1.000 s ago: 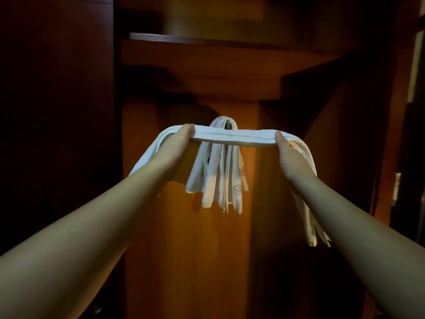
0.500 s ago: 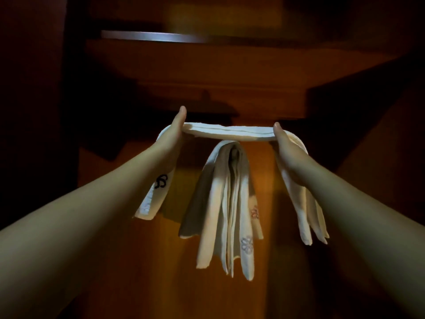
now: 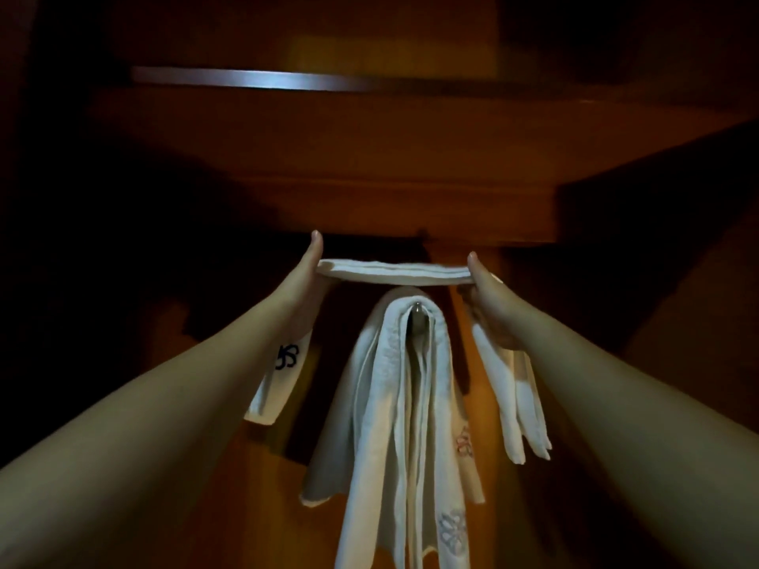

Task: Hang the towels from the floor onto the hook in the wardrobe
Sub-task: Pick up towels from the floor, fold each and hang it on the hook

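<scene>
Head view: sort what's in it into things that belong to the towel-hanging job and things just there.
Job:
- folded towel stretched between both hands
- left hand and right hand, gripping its ends
- hook
- hung towels already draped on the hook

Just there:
- wardrobe shelf overhead
- wardrobe back panel

White towel [image 3: 394, 273], dark flower motif; brown wardrobe [image 3: 369, 158].
</scene>
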The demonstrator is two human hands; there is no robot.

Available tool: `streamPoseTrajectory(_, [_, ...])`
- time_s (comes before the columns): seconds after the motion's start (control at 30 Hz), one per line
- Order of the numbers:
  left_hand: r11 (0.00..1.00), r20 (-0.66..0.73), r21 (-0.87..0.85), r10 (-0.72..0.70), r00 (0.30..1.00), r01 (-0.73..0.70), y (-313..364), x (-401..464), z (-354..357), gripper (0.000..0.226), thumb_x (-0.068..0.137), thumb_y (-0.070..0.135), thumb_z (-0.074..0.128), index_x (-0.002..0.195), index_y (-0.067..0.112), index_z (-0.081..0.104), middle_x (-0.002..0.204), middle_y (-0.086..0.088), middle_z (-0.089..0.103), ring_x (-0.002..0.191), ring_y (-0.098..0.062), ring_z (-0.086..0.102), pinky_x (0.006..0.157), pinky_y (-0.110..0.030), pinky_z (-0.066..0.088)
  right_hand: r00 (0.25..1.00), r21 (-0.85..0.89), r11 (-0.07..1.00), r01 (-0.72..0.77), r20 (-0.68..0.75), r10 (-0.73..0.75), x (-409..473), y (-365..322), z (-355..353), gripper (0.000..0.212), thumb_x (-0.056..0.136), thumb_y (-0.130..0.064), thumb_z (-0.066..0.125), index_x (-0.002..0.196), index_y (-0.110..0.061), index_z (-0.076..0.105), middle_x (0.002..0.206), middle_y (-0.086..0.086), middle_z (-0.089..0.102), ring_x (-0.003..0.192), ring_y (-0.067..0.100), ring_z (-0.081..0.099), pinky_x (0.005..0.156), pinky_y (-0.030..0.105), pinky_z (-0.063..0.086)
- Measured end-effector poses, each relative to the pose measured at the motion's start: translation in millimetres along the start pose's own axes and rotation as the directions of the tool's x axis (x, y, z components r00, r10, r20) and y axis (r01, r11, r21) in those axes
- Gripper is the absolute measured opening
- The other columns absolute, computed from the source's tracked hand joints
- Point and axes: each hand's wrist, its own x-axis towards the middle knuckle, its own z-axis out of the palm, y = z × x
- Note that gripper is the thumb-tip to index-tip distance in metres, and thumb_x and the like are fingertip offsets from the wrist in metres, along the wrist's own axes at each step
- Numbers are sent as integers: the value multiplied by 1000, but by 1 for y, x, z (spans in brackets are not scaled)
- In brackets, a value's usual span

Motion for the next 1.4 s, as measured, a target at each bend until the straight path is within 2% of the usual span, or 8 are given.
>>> streamPoseTrajectory(0.23, [999, 10, -17, -44, 999, 44, -31, 41, -9, 98, 89, 84, 14, 156, 15, 33, 164, -6, 27, 153, -20, 19, 125, -51, 2, 996, -37, 997, -70, -63, 67, 35, 17, 2, 86, 90, -82, 23, 161, -32, 19, 166, 9, 24, 153, 32, 22, 123, 61, 14])
streamPoseTrajectory(0.5, [985, 7, -172, -31, 999, 32, -42, 61, -22, 81, 86, 86, 21, 115, 24, 64, 120, -6, 71, 107, -15, 68, 89, -34, 48, 999, -71, 996, -47, -11, 47, 54, 17, 6, 85, 93, -79, 21, 158, -25, 30, 162, 9, 34, 151, 29, 28, 124, 55, 18])
streamPoseTrajectory(0.6, [992, -8, -126, -33, 999, 32, -49, 65, -18, 92, 88, 84, 16, 139, 18, 55, 145, -11, 55, 136, -24, 49, 119, -46, 27, 999, -94, 995, -45, -7, 45, 55, 20, 2, 86, 92, -80, 19, 157, -26, 32, 161, 9, 36, 150, 30, 29, 123, 57, 18])
streamPoseTrajectory(0.73, [995, -2, -95, -33, 999, 33, -53, 61, 5, 90, 94, 76, 9, 152, 15, 40, 157, -9, 40, 149, -22, 30, 125, -49, 9, 1000, -57, 998, -16, -18, 15, 51, 29, -15, 82, 95, -75, 16, 157, -23, 32, 160, 9, 38, 150, 25, 29, 124, 47, 18])
streamPoseTrajectory(0.87, [976, 113, -193, -79, 990, 100, -66, 46, 13, 88, 95, 75, 8, 150, 17, 45, 152, -10, 48, 141, -23, 43, 122, -47, 22, 999, -84, 995, -50, -14, 49, 44, 44, -21, 76, 99, -71, 16, 155, -22, 36, 158, 7, 40, 144, 17, 36, 116, 35, 24])
streamPoseTrajectory(1.03, [972, 116, -215, -71, 991, 95, -99, 22, 16, 80, 94, 76, 15, 142, 24, 54, 136, -10, 64, 126, -26, 60, 110, -48, 43, 994, -66, 994, -84, 69, 89, 29, 78, -12, 81, 92, -80, 20, 157, -34, 26, 163, 7, 31, 150, 25, 28, 120, 44, 21])
streamPoseTrajectory(1.2, [973, 55, -199, -110, 992, 119, -140, -13, 9, 71, 92, 78, 22, 135, 33, 57, 126, 3, 71, 115, -13, 67, 81, -25, 57, 968, -11, 990, -142, 205, 141, 4, 119, 10, 88, 84, -86, 29, 157, -37, 26, 157, 5, 42, 143, 24, 39, 120, 45, 29])
streamPoseTrajectory(1.4, [898, -25, -223, -395, 918, 380, -176, -63, 17, 88, 75, 87, 35, 123, 20, 66, 112, -9, 76, 106, -27, 72, 84, -40, 56, 952, -80, 984, -157, 252, 172, -33, 140, 24, 98, 77, -97, 29, 154, -36, 37, 149, 1, 53, 136, 22, 50, 116, 53, 37])
